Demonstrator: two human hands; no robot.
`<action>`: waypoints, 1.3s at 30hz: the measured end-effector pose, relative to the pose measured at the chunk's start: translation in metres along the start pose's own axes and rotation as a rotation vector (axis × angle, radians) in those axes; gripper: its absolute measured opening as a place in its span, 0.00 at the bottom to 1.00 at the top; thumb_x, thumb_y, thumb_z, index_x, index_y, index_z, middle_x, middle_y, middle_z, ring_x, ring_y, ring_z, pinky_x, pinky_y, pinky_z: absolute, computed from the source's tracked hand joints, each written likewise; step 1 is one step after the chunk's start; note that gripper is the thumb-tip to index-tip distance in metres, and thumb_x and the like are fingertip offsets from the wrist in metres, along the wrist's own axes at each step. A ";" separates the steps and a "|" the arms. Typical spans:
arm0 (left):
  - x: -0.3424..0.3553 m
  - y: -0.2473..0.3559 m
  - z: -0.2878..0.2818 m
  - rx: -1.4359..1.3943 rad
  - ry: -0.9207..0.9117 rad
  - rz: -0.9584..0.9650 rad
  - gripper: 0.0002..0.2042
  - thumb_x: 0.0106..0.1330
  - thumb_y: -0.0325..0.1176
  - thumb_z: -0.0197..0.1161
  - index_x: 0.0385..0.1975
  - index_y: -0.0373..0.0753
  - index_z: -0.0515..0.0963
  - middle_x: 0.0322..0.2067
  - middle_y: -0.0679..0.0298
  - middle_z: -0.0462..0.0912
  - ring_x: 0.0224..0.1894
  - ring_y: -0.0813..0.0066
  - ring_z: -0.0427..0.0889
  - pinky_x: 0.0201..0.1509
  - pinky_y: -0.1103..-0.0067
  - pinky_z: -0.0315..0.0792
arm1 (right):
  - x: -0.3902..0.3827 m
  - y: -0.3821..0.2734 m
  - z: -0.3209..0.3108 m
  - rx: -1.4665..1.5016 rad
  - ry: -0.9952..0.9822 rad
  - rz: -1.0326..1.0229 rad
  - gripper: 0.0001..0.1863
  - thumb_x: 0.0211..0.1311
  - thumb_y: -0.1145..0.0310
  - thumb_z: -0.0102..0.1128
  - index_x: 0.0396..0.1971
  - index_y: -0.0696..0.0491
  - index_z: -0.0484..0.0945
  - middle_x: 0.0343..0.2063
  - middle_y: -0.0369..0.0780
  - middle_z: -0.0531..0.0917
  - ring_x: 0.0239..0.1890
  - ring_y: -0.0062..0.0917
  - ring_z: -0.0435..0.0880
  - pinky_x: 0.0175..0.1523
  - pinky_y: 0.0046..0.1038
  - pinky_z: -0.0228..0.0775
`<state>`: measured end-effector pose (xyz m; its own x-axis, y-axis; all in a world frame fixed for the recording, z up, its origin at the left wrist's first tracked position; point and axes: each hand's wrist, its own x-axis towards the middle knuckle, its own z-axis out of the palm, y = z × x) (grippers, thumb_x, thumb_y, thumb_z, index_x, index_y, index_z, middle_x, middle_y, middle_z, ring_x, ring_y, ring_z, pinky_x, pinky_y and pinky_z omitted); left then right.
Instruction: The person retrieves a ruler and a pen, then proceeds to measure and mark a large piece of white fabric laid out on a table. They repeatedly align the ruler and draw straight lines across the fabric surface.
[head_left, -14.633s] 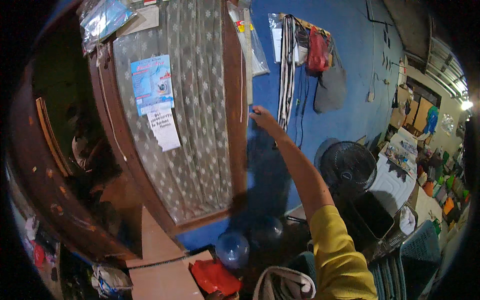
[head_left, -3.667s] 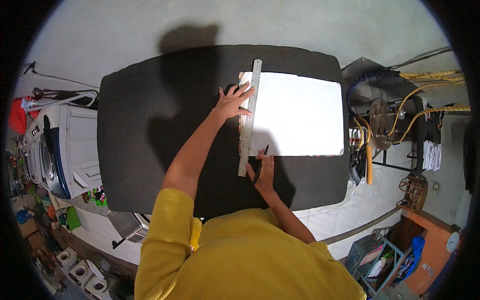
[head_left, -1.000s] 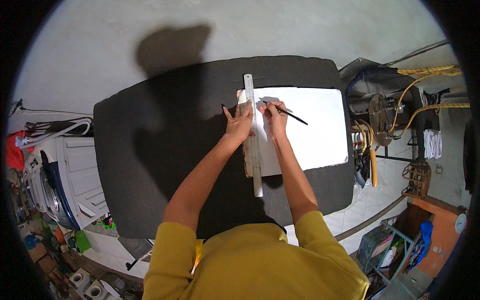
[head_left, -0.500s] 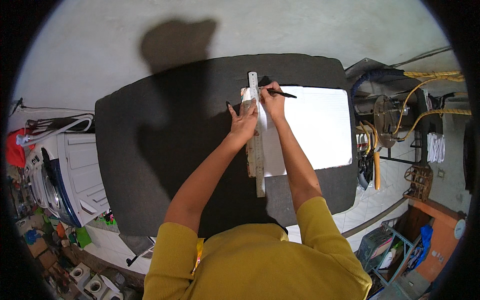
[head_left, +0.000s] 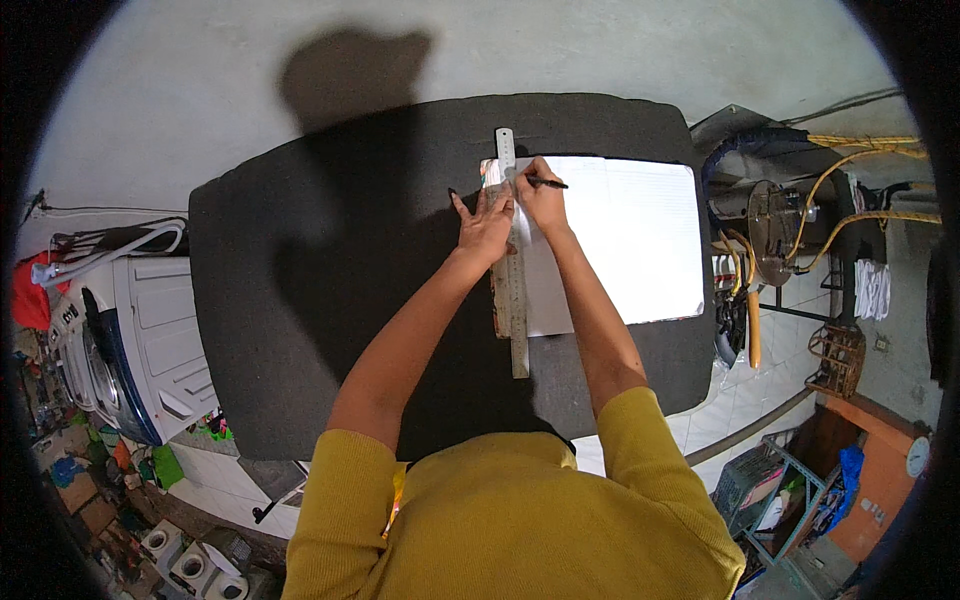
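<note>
Silver-grey, the long metal ruler point(head_left: 519, 345) lies front-to-back over the left side of the white lined notebook point(head_left: 625, 250); the left hand point(head_left: 486, 232) splays across the ruler, and just rightward the right hand point(head_left: 543, 204) pinches a slim black pen point(head_left: 551, 183).

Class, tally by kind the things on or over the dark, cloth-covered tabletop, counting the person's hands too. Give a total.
Long silver-grey straight ruler: 1
Rectangular white-paged book: 1
Thin black pen: 1
Bare hands (left hand, right hand): 2
Total: 5
</note>
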<state>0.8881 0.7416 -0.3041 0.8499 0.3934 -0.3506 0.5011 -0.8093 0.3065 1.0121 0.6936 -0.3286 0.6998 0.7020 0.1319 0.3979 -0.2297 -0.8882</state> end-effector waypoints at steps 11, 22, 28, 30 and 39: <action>-0.003 0.002 -0.005 0.018 -0.020 -0.040 0.44 0.40 0.40 0.72 0.60 0.40 0.56 0.66 0.68 0.42 0.66 0.57 0.48 0.59 0.36 0.34 | -0.150 -0.015 -0.045 0.030 -0.308 0.093 0.06 0.54 0.76 0.52 0.31 0.58 0.65 0.24 0.47 0.72 0.27 0.39 0.75 0.32 0.31 0.66; -0.002 0.008 -0.011 0.044 -0.055 -0.054 0.46 0.39 0.41 0.72 0.61 0.40 0.54 0.66 0.68 0.42 0.67 0.62 0.46 0.60 0.37 0.33 | -0.251 -0.024 -0.075 0.057 -0.368 0.256 0.06 0.54 0.76 0.54 0.25 0.59 0.65 0.18 0.40 0.70 0.22 0.24 0.70 0.29 0.27 0.63; -0.003 0.001 -0.007 -0.010 -0.056 -0.035 0.46 0.41 0.41 0.72 0.62 0.41 0.53 0.67 0.71 0.41 0.68 0.63 0.44 0.60 0.38 0.36 | -0.262 -0.029 -0.089 0.160 -0.241 0.362 0.06 0.60 0.73 0.51 0.24 0.57 0.69 0.19 0.35 0.71 0.24 0.17 0.71 0.32 0.21 0.65; -0.005 -0.007 -0.006 -0.113 -0.051 0.003 0.47 0.42 0.41 0.71 0.63 0.43 0.51 0.67 0.72 0.40 0.68 0.63 0.43 0.61 0.39 0.37 | -0.256 -0.043 -0.089 0.221 -0.205 0.529 0.08 0.64 0.72 0.46 0.28 0.59 0.72 0.24 0.38 0.73 0.29 0.21 0.74 0.38 0.23 0.66; -0.016 -0.015 -0.007 -0.310 -0.045 0.047 0.46 0.49 0.43 0.67 0.65 0.50 0.43 0.67 0.68 0.37 0.68 0.62 0.41 0.64 0.46 0.32 | -0.278 -0.040 -0.047 -0.180 -0.215 0.494 0.15 0.57 0.62 0.57 0.35 0.61 0.73 0.29 0.48 0.76 0.32 0.35 0.78 0.38 0.32 0.67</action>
<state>0.8676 0.7505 -0.2974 0.8688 0.3335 -0.3659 0.4929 -0.6517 0.5765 0.8293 0.4759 -0.3087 0.6996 0.5989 -0.3896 0.1618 -0.6639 -0.7301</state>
